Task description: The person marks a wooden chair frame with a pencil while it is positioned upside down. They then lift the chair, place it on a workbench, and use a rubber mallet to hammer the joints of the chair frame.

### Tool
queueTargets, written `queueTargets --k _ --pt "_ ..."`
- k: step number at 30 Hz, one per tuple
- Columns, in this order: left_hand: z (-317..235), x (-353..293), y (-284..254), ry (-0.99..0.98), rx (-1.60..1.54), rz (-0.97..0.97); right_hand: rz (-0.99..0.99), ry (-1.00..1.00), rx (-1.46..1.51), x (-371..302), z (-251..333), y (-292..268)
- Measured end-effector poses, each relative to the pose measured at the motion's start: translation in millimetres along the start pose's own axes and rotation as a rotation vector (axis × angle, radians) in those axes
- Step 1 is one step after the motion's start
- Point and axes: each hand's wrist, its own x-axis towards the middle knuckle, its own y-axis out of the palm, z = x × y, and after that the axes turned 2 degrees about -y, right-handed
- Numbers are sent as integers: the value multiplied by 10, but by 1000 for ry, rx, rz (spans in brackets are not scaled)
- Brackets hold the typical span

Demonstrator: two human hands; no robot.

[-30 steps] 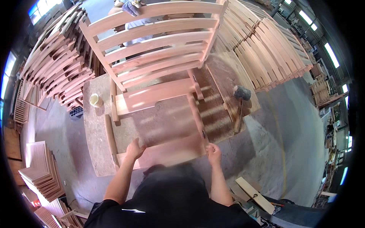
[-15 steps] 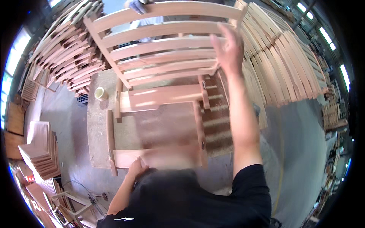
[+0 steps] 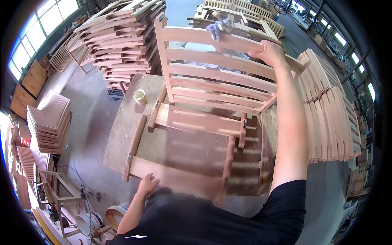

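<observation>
A slatted wooden back frame (image 3: pixel 222 71) stands upright across the table. My right hand (image 3: pixel 271 54) is closed on its top rail, toward the right end. Farther left on that rail rests a co-worker's gloved hand (image 3: pixel 219 30); the co-worker is mostly hidden behind the slats. Near me lies a wooden frame part with a wide board (image 3: pixel 173 171) between two posts. My left hand (image 3: pixel 148 183) is beside that board's near edge, fingers loosely bent and apart, with nothing seen in them. Beyond it sits a similar wide board (image 3: pixel 199 120) between short posts, below the slatted frame.
A pale cup (image 3: pixel 140 96) stands on the worktable (image 3: pixel 118 141) at the left. Tall stacks of wooden frames flank the table, one at the back left (image 3: pixel 126 45) and one at the right (image 3: pixel 328 118). Stacked panels (image 3: pixel 49 120) and buckets (image 3: pixel 89 221) are on the floor at left.
My right hand, raised with fingers spread before, has closed on the slatted frame's top rail. My left hand has moved slightly off the near board. The view has shifted, too.
</observation>
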Motion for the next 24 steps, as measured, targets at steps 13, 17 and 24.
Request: queueTargets --k 13,17,24 --pt "-849 249 -617 86 -482 -21 -117 -3 -56 -682 122 -62" --pt "-1256 134 -781 120 -732 91 -199 -63 -80 -1007 231 -186" --pt "-2001 199 -1009 365 -841 164 -162 -178 -112 -1423 267 -293"
